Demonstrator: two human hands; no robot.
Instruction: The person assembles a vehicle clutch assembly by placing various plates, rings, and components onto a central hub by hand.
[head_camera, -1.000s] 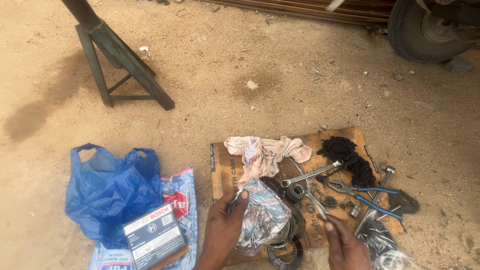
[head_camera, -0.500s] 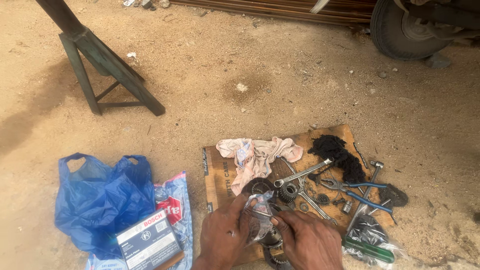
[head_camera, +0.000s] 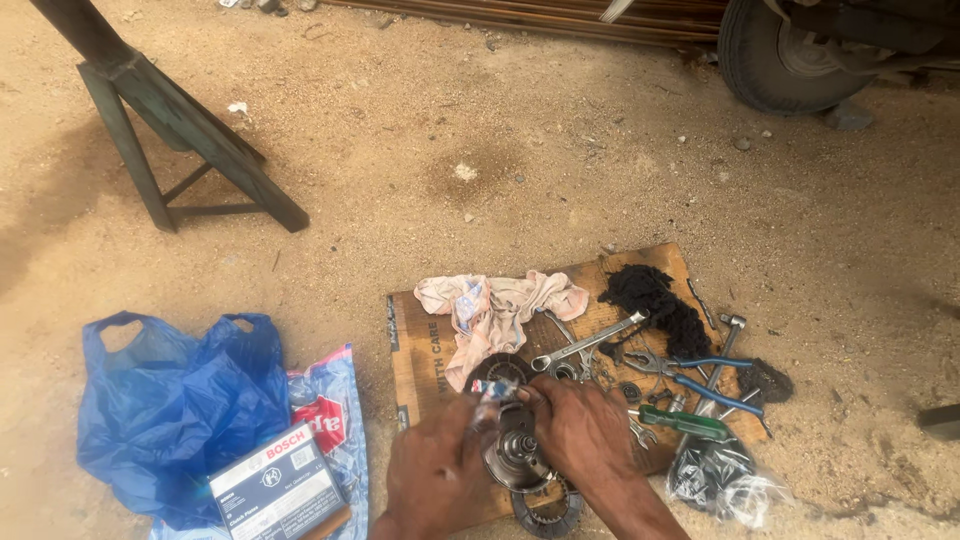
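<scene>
Left hand (head_camera: 435, 470) and right hand (head_camera: 580, 430) are both curling closed around a round grey metal toothed part (head_camera: 515, 455), fingertips pinching a crinkled clear plastic wrapper (head_camera: 490, 392) at its 12 o'clock. All is resting on a flat brown cardboard sheet (head_camera: 410, 340). A pale pink rag (head_camera: 495, 305) is lying at 12 o'clock, a silver spanner (head_camera: 590, 340) at 1, blue-handled pliers (head_camera: 700, 378) at 3, a blue plastic bag (head_camera: 170, 400) at 9.

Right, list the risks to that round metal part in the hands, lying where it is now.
1. The cardboard sheet lies on sandy ground, so grit could get into the round metal part that the left hand and right hand work on.
2. Small loose parts beside the spanner and blue-handled pliers could roll off into the sand.
</scene>
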